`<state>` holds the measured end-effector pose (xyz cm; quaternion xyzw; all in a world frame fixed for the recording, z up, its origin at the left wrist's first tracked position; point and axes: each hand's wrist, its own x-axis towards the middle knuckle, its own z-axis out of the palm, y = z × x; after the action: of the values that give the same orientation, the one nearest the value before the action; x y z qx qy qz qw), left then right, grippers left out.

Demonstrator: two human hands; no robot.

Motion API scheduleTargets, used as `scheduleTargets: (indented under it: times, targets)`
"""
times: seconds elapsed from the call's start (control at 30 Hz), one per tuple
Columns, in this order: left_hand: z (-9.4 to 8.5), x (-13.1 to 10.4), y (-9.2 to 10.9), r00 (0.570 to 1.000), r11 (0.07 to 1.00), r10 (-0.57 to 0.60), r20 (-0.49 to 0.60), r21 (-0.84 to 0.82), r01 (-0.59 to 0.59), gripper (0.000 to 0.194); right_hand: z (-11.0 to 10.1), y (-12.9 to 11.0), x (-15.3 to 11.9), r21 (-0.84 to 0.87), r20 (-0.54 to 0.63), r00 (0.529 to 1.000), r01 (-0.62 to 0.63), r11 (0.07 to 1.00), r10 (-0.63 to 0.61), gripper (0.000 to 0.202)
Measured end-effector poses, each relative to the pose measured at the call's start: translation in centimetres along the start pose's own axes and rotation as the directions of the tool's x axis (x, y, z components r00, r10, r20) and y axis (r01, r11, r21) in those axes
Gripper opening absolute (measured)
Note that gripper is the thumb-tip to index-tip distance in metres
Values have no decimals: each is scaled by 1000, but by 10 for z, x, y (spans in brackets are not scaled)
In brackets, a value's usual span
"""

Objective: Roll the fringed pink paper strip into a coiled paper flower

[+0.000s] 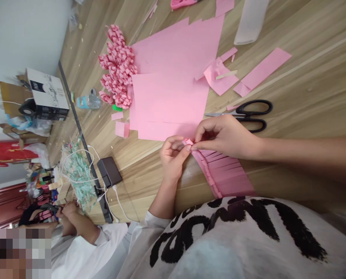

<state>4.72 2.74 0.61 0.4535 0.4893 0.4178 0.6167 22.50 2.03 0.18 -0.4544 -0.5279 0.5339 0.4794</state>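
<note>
A pink paper strip (228, 174), cut into a fringe with its loops folded along one edge, stretches from my fingers towards my shirt. At its far end the paper is curled into a small roll (187, 142). My left hand (174, 157) pinches this rolled end between thumb and fingers. Close beside it, my right hand (225, 135) has thumb and forefinger pressed together on the strip's edge. Black-handled scissors (255, 112) lie just beyond my right hand. Large pink paper sheets (169, 93) are spread out past both hands.
Curled pink paper flowers (117, 66) are heaped left of the sheets. Pink offcuts (219, 75) lie to the right, near a translucent tray (251, 21). A dark box (109, 171) with white cables and a bottle (88, 101) stand leftward. Another person's hands (69, 211) work at lower left.
</note>
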Motion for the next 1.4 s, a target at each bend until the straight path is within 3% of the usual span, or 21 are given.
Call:
scheduleTargets:
  times: [0.13, 0.27, 0.37, 0.57, 0.97, 1.17, 1.4]
  targets:
    - [-2, 3, 4, 996, 996, -76, 54, -49, 79, 43, -1, 0, 0, -29, 21, 1000, 9, 1000, -8, 26]
    - [0, 2, 4, 997, 993, -68, 24, -96, 70, 43, -2, 0, -1, -76, 16, 999, 37, 996, -35, 30]
    - [3, 0, 2, 999, 992, -42, -13, -116, 40, 40, -3, 1, -3, -110, 47, 991, 132, 985, -128, 23]
    - [5, -2, 2, 998, 993, -14, -58, -120, 7, 33, -2, 4, -5, -185, 102, 928, 371, 910, -357, 10]
    - [3, -1, 0, 999, 993, 5, -50, -115, -11, 33, -1, 1, -7, -304, 73, 975, 224, 926, -212, 11]
    - [3, -2, 0, 1000, 996, 7, 3, -88, -6, 44, -1, 2, -6, -323, 83, 969, 245, 914, -231, 11]
    - [3, -4, 0, 999, 998, -30, -34, -62, 28, 44, 0, 4, -7, -331, 59, 976, 217, 918, -210, 11]
